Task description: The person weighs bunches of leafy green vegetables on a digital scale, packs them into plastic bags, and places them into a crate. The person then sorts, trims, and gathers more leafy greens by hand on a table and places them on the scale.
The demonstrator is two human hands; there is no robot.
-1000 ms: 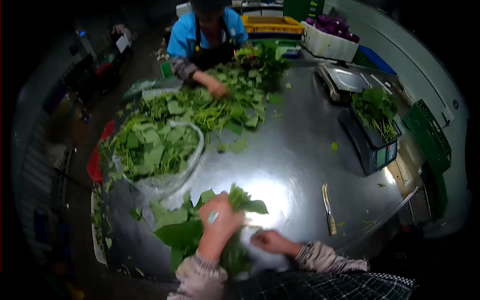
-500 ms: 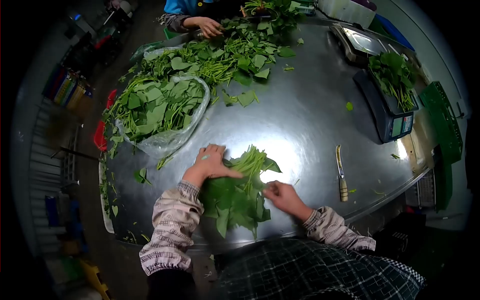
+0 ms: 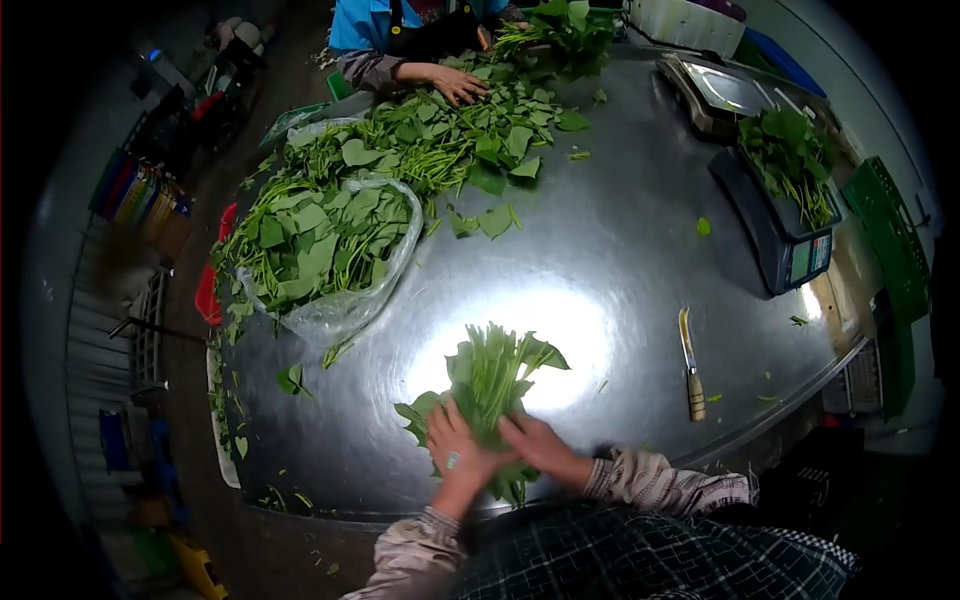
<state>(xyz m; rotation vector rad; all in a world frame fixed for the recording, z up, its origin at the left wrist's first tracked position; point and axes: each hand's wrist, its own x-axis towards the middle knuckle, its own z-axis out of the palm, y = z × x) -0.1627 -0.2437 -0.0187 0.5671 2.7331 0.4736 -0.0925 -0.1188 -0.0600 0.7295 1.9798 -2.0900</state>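
Observation:
A bunch of leafy greens is near the table's front edge, its cut stems pointing away from me and some leaves hanging below my hands. My left hand presses round its left side, fingers over the leaves. From the right, my right hand closes against the same bunch, its fingertips partly hidden by leaves. The two hands nearly meet at the lower part of the bunch. To the right lies a knife with a wooden handle, apart from both hands.
A clear plastic bag of greens and a large heap of greens lie at the back left. Across the table, a co-worker's hand rests on the heap. A digital scale bearing a bunch stands at right, near another scale.
Both hands have come closer together round the bunch, and my left hand has moved down and right. The bunch's stems now stand more gathered. The co-worker's hand has shifted right over the heap.

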